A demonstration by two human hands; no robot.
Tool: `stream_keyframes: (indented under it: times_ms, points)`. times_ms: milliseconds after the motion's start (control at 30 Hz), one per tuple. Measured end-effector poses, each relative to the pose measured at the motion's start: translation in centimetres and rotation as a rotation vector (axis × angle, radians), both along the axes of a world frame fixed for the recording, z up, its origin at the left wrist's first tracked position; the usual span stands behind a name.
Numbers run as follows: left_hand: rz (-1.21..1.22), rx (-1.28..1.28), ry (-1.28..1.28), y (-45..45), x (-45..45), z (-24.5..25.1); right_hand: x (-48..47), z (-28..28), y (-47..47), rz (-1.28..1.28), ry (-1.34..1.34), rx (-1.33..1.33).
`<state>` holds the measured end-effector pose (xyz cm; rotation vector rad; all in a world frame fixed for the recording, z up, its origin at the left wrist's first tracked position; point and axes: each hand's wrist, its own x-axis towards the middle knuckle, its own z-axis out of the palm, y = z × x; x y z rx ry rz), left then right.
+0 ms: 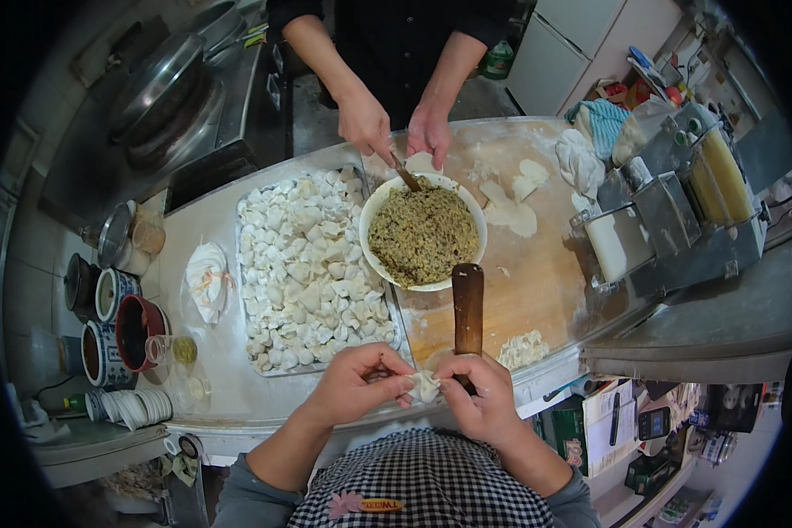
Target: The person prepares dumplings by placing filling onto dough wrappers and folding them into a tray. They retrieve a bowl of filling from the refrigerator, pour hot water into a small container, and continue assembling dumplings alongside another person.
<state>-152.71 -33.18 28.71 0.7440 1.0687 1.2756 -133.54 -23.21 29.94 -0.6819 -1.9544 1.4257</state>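
Observation:
Between my left hand (360,386) and my right hand (478,399), a wonton (424,388) is pinched by its two sides. A broad wooden spatula (468,310) points away from me out of my right hand, its lower end partly hidden by the fingers. Just left of my hands lies a large metal tray (317,373) filled with folded wontons (303,264). Beyond them stands a white bowl (480,254) of minced filling (422,231). Across the table a co-worker's hand dips a wooden stick (406,173) into the filling, while their other hand holds a wrapper (424,163).
Loose dough wrappers (511,214) and dough scraps (525,350) lie on the floured wooden board (528,277). A dough-rolling machine (680,204) stands at the right. A tied white bag (208,284), jars (109,356) and stacked small bowls (135,406) occupy the left side.

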Motion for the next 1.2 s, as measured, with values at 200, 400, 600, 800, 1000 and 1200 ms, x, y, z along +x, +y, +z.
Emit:
stream_keyframes:
  times_ms: [200, 400, 600, 800, 1000, 1200]
  points:
    - [-0.021, 0.053, 0.296, 0.1, -0.2, 1.4, 0.5, 0.5, 0.0, 0.107, -0.096, -0.157]
    - [-0.012, 0.288, 0.770, 0.1, 0.1, 2.0, 0.2, 0.0, -0.1, 0.127, -0.011, 0.035]
    - [0.018, 0.348, 0.806, 0.1, 0.4, 1.5, 0.4, -0.7, -0.8, 0.038, -0.070, 0.035]
    - [-0.014, 0.001, 0.307, -0.5, 0.1, 1.4, 0.6, -1.2, -0.8, -0.013, -0.112, -0.433]
    - [-0.012, 0.256, 0.777, -0.6, 1.0, 0.4, 0.7, -0.5, -0.8, 0.052, -0.260, -0.254]
    - [0.087, 0.261, 0.766, -0.8, 2.0, 0.0, 0.6, -1.0, -1.2, 0.047, -0.203, 0.067]
